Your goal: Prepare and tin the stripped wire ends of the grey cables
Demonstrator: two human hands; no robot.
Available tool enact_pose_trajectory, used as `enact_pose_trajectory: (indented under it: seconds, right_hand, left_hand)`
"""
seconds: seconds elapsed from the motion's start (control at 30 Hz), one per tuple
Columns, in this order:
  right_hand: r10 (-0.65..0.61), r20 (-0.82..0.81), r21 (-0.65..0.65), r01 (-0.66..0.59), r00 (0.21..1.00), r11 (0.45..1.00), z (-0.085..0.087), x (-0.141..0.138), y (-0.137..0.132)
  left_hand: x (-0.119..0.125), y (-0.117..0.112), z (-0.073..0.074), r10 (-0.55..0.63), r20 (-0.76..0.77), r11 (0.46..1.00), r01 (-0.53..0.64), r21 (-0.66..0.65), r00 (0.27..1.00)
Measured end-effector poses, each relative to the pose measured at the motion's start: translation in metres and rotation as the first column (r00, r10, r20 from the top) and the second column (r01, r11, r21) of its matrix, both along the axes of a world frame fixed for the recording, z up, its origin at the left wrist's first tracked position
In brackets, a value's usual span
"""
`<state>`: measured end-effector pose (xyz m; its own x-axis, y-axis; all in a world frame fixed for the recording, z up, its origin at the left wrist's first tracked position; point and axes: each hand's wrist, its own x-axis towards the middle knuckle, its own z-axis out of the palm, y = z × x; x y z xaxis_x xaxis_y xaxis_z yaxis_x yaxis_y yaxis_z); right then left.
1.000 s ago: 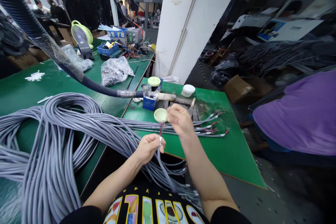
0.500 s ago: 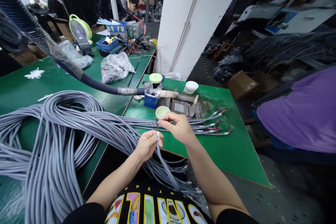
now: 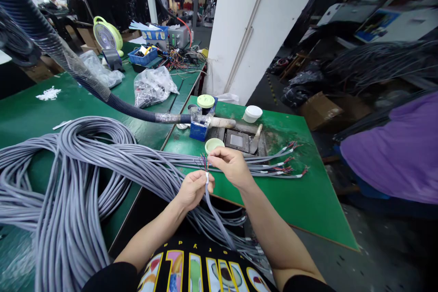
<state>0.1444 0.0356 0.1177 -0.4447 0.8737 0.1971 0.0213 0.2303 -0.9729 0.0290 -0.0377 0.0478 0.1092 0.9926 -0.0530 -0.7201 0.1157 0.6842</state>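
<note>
My left hand [image 3: 195, 188] is closed round the end of a grey cable [image 3: 211, 210], just at its white band. Thin coloured wires [image 3: 204, 162] fan upward out of that cable end. The thumb and forefinger of my right hand [image 3: 230, 164] pinch at the right side of these wires; the exact strand is too small to make out. Behind my hands runs a thick bundle of grey cables [image 3: 143, 159]. Several of its stripped ends [image 3: 290, 171], with white bands and reddish wires, lie on the green table [image 3: 308, 205] to the right.
A ribbed hose [image 3: 137, 112] reaches over the tables to a blue box [image 3: 198, 131]. Near it are a small light-green bowl [image 3: 214, 145], a white tub [image 3: 252, 114], a soldering pot [image 3: 237, 140] and a scraper [image 3: 256, 140]. A person in purple [image 3: 393, 150] is at the right.
The view has shifted slightly, so the surroundings sit a little further right. The coloured wires look more spread out. Both hands keep nearly the same place on the cable end.
</note>
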Motion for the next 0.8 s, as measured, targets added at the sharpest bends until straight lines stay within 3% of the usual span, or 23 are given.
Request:
enact_pose_trajectory:
  seconds: [0.13, 0.33, 0.47, 0.67, 0.8]
  right_hand:
    - [0.071, -0.114, -0.153, -0.088, 0.991, 0.984, -0.010, -0.003, 0.004]
    - [0.062, -0.238, -0.240, -0.120, 0.969, 0.963, -0.025, -0.009, 0.010]
    - [0.035, -0.255, -0.198, -0.087, 0.966, 0.976, -0.021, -0.004, 0.012]
    - [0.159, -0.104, -0.100, -0.170, 0.982, 0.980, -0.003, -0.001, 0.005]
    - [0.159, -0.047, -0.049, -0.161, 0.986, 0.986, 0.004, -0.004, 0.003]
  left_hand:
    - [0.000, 0.000, 0.002, -0.033, 0.051, 0.999, 0.031, 0.036, 0.998]
    - [0.000, 0.000, 0.002, -0.067, 0.135, 0.996, 0.058, 0.064, 0.989]
    - [-0.001, 0.000, -0.001, -0.073, 0.134, 0.996, 0.065, 0.065, 0.988]
    - [0.000, 0.001, -0.001, -0.091, 0.121, 0.994, 0.083, 0.071, 0.988]
    - [0.002, 0.001, 0.001, -0.103, 0.098, 0.993, 0.097, 0.069, 0.990]
